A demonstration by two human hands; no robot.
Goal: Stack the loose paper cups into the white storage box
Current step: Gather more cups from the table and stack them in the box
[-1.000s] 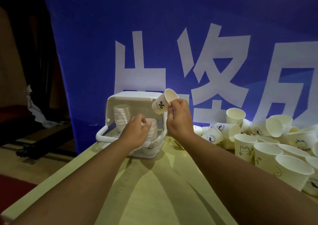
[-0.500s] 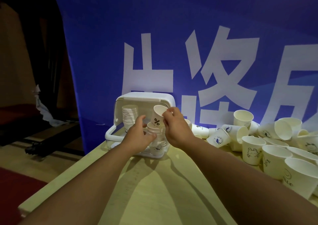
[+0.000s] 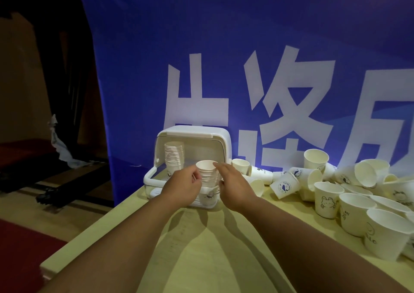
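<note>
The white storage box (image 3: 220, 139) stands at the table's far left edge with its lid raised. A tall stack of cups (image 3: 174, 155) fills its back left. A shorter front stack of cups (image 3: 207, 174) rises at the box's front, a fresh cup on top. My left hand (image 3: 184, 185) grips this front stack from the left. My right hand (image 3: 233, 181) is beside the stack's right side with fingers extended, holding nothing. Several loose paper cups (image 3: 326, 199) lie and stand in a pile to the right.
The pale wooden table (image 3: 201, 248) ends in an edge just left of the box, with a red floor below. A blue banner (image 3: 246, 57) with large white characters hangs right behind the box and the cups.
My right hand lowered the cup it held onto the front stack and let go; its fingers have spread away. My left hand stays on the stack.
</note>
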